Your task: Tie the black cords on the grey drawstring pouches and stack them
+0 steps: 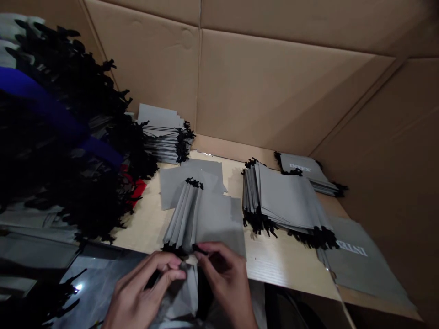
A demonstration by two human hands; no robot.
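A fanned bundle of grey drawstring pouches (202, 214) with black cords lies on the pale wooden table (281, 265), its near end at the table's front edge. My left hand (144, 288) and my right hand (226, 283) meet at that near end. Both have fingers pinched together on the pouches' lower edge and black cords. What exactly sits between the fingertips is hard to make out in the dim light.
More grey pouch stacks lie around: one back left (164, 135), one centre right (284, 201), one far right (308, 171), one printed pouch at the right edge (360, 260). A big tangled heap of black-corded pouches (61, 151) fills the left. Cardboard walls (274, 82) enclose the table.
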